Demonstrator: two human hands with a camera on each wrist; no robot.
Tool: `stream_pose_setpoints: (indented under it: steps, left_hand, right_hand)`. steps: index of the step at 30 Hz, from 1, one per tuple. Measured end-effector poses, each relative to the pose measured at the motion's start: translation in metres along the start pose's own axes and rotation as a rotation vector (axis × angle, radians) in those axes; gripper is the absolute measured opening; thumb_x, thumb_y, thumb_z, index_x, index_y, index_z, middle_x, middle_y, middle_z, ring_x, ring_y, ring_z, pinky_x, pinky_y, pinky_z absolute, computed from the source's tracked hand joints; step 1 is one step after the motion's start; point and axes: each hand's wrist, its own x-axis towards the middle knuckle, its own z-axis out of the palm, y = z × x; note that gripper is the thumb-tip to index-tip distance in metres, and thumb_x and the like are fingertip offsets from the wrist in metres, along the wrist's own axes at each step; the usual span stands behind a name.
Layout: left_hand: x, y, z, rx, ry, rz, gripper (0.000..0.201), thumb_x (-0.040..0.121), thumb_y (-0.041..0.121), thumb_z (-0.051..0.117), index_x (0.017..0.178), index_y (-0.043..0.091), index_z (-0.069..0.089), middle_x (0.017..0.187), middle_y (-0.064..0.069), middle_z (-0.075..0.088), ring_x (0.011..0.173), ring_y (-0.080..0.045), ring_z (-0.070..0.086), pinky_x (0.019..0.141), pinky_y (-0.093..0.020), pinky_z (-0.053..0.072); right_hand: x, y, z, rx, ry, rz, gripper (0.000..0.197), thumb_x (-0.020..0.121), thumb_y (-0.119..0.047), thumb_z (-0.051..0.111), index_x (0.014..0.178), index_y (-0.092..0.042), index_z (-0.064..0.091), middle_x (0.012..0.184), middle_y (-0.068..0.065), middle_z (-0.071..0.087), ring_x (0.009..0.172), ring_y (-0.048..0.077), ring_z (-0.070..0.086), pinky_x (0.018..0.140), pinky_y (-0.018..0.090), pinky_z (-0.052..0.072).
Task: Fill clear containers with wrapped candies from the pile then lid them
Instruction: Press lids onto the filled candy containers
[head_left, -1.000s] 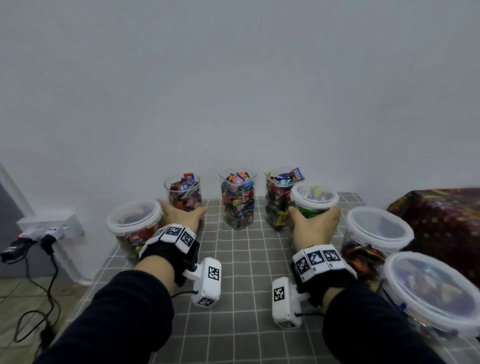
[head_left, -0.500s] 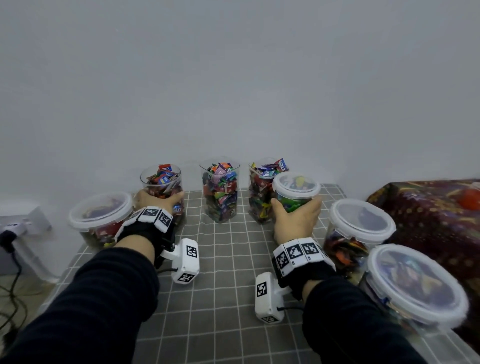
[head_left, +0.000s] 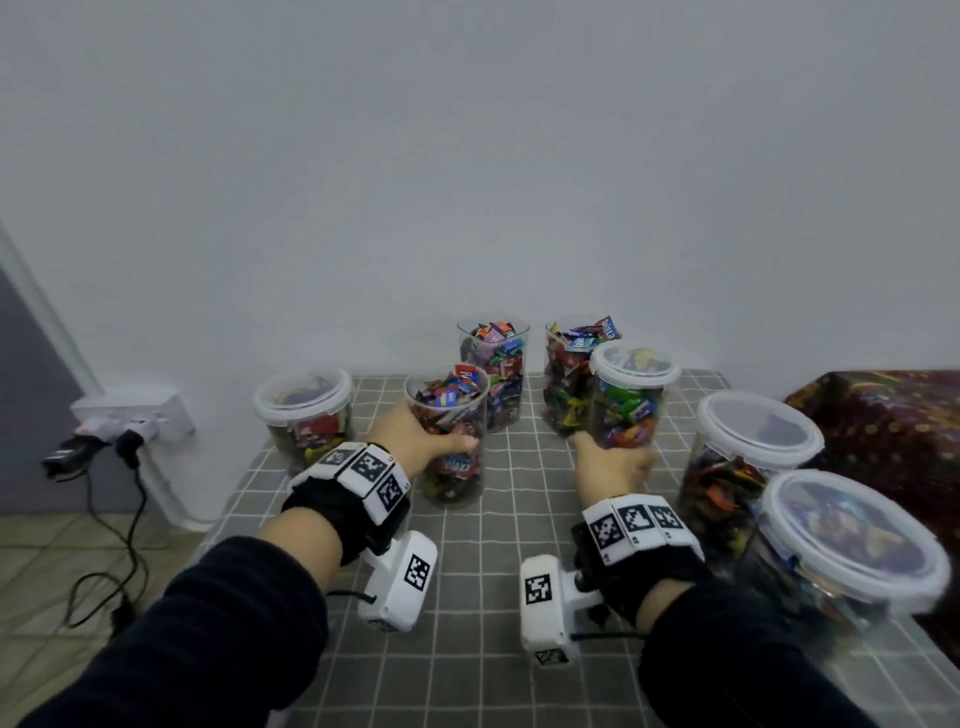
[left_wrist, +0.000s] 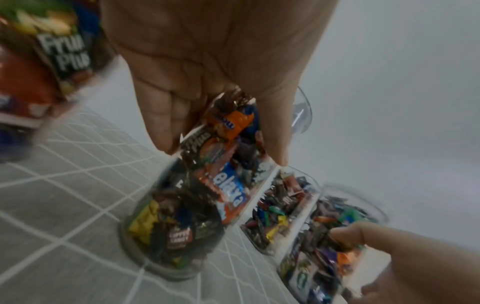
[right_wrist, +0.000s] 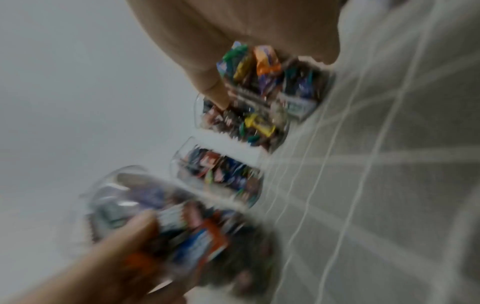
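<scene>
Now your left hand (head_left: 415, 441) grips an unlidded cup (head_left: 448, 431) full of candies, your right hand (head_left: 610, 465) a lidded jar (head_left: 631, 400); next, I judge, lid that cup.

Seven candy-filled clear containers counted on the worktop (head_left: 470, 623). Four lidded: (head_left: 303, 405), (head_left: 631, 395), (head_left: 748, 457), (head_left: 852, 551). Three unlidded: (head_left: 449, 431), (head_left: 493, 374), (head_left: 569, 374). Two hands: left (head_left: 415, 441), right (head_left: 610, 467). Two wrist cameras: (head_left: 400, 582), (head_left: 545, 603).
</scene>
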Motion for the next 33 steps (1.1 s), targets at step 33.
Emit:
stream_pose_setpoints:
  steps: [33]
  left_hand:
    - [-0.127,-0.053,-0.071,1.069,-0.555,-0.314,0.090,0.071,0.053,0.074,0.144,0.020,0.033,0.142,0.000,0.045,0.128,-0.020,0.044,0.102,-0.029,0.038]
  right_hand:
    - [-0.138,0.021,-0.061,-0.152,-1.040,-0.446,0.077,0.059,-0.027,0.085,0.121,-0.032,0.039,0.120,-0.005,0.059,0.112,0.009,0.057,0.101,0.035,0.047]
